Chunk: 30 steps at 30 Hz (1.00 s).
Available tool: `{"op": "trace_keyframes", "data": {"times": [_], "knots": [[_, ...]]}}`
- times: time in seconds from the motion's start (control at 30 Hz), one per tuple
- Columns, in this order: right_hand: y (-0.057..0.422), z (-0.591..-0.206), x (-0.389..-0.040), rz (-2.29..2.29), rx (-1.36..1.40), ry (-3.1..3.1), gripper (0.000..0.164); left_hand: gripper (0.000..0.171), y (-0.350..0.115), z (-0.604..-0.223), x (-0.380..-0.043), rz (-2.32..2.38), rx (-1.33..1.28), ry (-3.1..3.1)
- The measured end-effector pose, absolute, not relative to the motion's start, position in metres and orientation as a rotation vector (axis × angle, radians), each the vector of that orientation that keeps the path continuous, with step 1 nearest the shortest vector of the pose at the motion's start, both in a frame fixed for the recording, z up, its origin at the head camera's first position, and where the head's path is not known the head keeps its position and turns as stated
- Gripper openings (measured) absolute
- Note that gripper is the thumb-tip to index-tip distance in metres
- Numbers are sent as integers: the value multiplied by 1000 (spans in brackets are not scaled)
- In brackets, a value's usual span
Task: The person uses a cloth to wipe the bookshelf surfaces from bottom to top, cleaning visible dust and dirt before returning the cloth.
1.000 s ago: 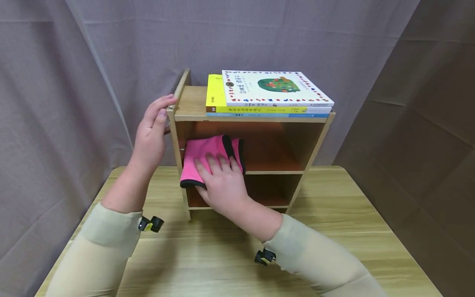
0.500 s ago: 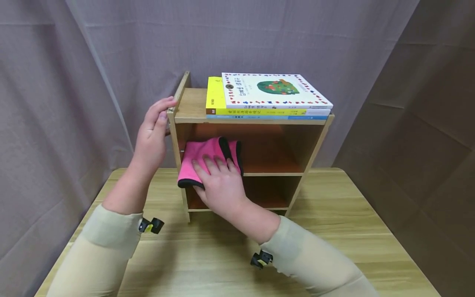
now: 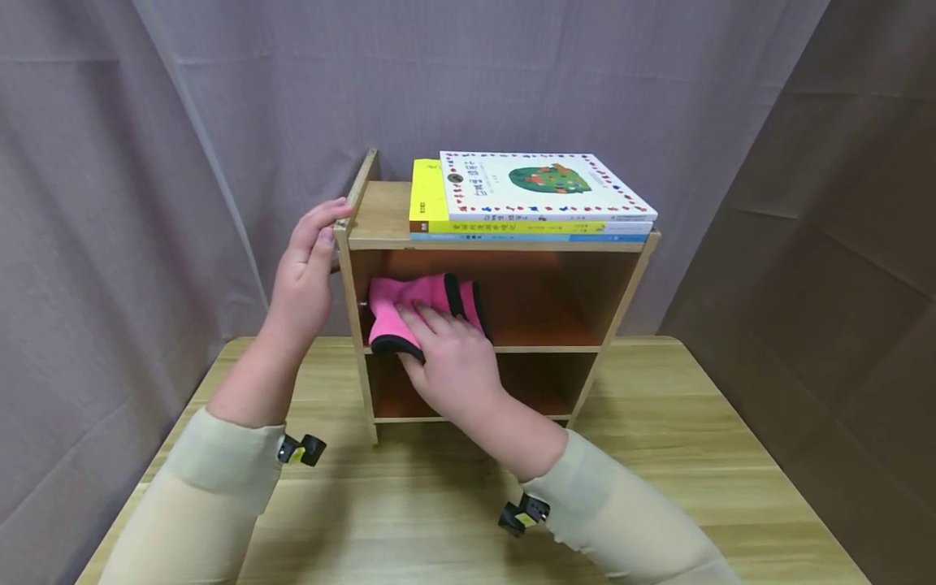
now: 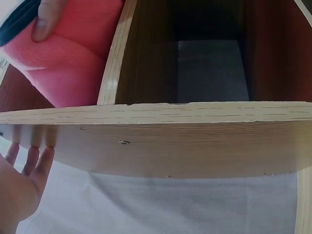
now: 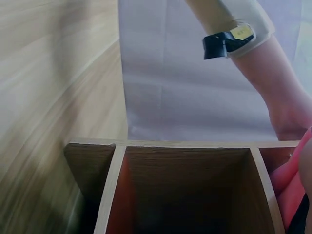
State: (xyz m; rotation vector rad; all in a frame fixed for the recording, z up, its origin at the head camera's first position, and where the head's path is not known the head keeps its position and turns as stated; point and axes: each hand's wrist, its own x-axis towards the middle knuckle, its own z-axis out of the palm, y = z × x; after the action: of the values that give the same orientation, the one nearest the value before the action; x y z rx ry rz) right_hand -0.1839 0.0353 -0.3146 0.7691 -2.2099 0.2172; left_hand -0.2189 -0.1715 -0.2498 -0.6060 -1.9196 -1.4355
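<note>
A pink cloth (image 3: 405, 302) with black trim lies bunched in the upper compartment of a small wooden shelf (image 3: 486, 349), near its left wall. My right hand (image 3: 462, 366) holds the cloth, fingers over its top and thumb by its front edge. Part of this thumb shows against the pink fabric (image 4: 73, 53) in the left wrist view; the other fingertips are hidden there. My left hand (image 3: 303, 276) rests against the shelf's left side panel, its fingers extended at the top front corner. In the left wrist view, several left fingers (image 4: 41, 165) lie against the panel's outer face.
Several books (image 3: 548, 188) are stacked on the shelf top, a white one uppermost. The lower compartment (image 3: 534, 390) lies below the cloth. The shelf stands on a wood-grain table (image 3: 658, 455), with grey curtains (image 3: 512, 73) behind and at the sides.
My right hand and the cloth have shifted slightly right, and the cloth's front edge has moved back over the compartment. The left hand stays on the side panel. The head view has tilted slightly.
</note>
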Motion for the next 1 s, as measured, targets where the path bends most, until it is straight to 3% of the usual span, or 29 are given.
{"op": "trace_keyframes", "data": {"times": [0.43,0.67,1.0], "knots": [[38,-299,-191,850,657,-2185,41,40,-170,-251,-215,-1583,-599,-1937],[21,-292,-187,1116,645,-2166,47,39,-170,-256,-216,-1536,-599,-1945],[0,-295,-182,1160,764,-2120,53,39,-169,-258,-215,-1542,-614,-1938]]}}
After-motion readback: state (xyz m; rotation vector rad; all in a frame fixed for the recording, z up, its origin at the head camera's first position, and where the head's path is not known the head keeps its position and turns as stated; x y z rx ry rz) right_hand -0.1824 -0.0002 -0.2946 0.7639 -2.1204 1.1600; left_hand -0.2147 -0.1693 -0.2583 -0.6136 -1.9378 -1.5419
